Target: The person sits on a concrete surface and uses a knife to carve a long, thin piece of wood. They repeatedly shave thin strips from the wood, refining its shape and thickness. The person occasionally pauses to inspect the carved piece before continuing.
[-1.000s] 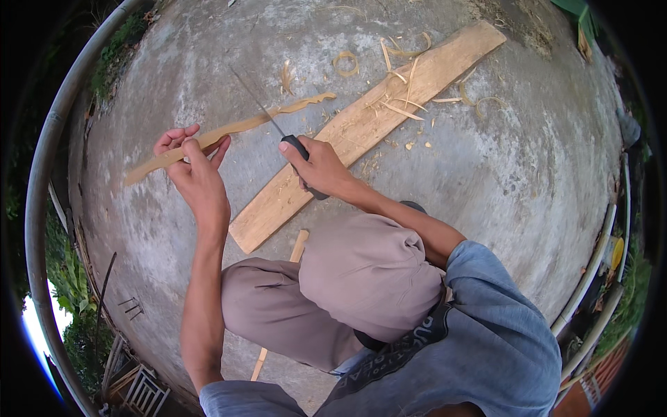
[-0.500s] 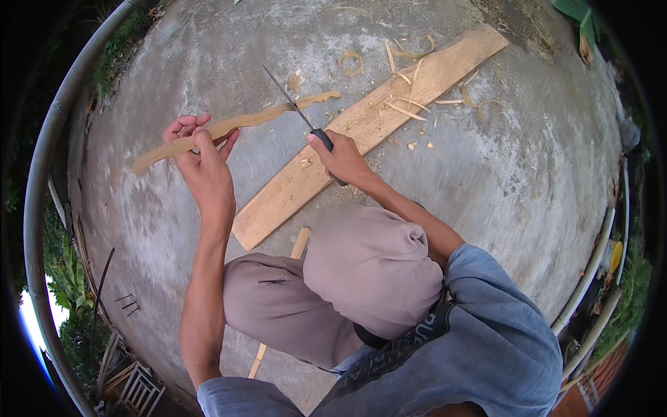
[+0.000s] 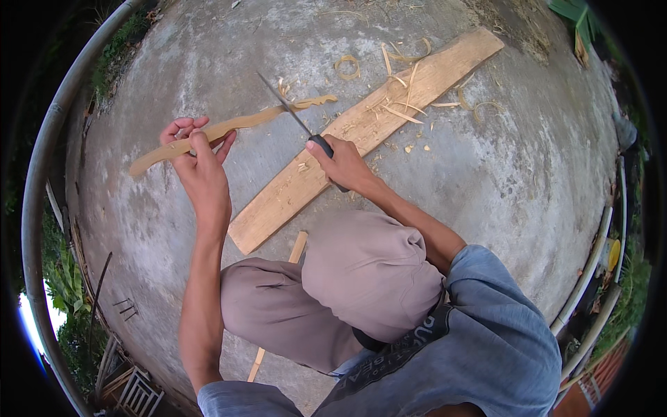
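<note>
My left hand (image 3: 199, 154) is closed around the wider end of a wavy, carved strip of wood (image 3: 258, 118), which it holds up off the ground. The strip's thin, notched tip points right. A knife (image 3: 320, 144) with a black handle and a slim dark blade is gripped in my right hand (image 3: 345, 165). Its blade crosses the strip near the notched end, tip pointing up and left; whether it touches the wood I cannot tell. A pale curl of wood shows beside the blade. Beneath my right hand lies a long, flat wooden plank (image 3: 278, 201).
Curled shavings (image 3: 347, 67) and small chips lie on and around the plank. The ground is grey concrete (image 3: 500, 181). A narrow wooden stick (image 3: 297, 247) lies partly under my bent legs. A grey pipe (image 3: 48, 132) curves along the left edge.
The knife and my right hand have shifted slightly left, so the blade crosses the strip a little farther from its tip. My left hand keeps its hold, nearly still.
</note>
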`<state>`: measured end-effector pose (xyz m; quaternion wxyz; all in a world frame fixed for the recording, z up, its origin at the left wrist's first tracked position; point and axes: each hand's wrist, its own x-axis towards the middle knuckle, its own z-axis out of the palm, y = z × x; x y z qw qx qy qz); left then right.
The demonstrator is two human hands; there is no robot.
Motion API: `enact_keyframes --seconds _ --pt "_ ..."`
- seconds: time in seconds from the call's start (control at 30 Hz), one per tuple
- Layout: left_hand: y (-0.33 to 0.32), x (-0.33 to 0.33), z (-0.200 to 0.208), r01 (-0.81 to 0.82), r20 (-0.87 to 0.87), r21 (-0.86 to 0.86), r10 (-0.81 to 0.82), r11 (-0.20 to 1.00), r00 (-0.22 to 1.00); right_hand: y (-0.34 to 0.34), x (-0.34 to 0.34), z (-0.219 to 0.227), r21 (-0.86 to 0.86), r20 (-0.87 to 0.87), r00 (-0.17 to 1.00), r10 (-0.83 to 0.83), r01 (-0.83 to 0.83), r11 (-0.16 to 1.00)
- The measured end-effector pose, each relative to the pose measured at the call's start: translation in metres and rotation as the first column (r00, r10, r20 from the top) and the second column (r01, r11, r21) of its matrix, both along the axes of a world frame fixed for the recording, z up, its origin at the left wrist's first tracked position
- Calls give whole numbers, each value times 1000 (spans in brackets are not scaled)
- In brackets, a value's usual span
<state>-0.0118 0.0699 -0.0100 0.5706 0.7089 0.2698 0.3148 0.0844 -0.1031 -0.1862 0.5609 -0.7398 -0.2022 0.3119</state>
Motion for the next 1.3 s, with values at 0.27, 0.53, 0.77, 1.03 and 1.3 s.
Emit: enact_keyframes --seconds 0.27,0.53,0.77,1.03,1.3 --pt "5 -2 -3 12 11 -13 -12 1000 1000 -11 17 -57 -69 -151 983 -102 93 993" --pt "-7 -3 40 -6 41 64 4 998 999 -52 14 -14 10 -234 963 -133 139 990" --pt "-15 3 30 120 -34 7 -120 993 992 -105 -7 -18 -17 -241 952 -189 191 982" --pt "-6 -9 26 148 -18 -13 -148 989 989 -91 -17 18 -92 208 978 -13 33 995" --pt "-2 -7 23 158 -21 -22 -158 987 987 -93 0 -11 -130 2 988 -154 153 980"
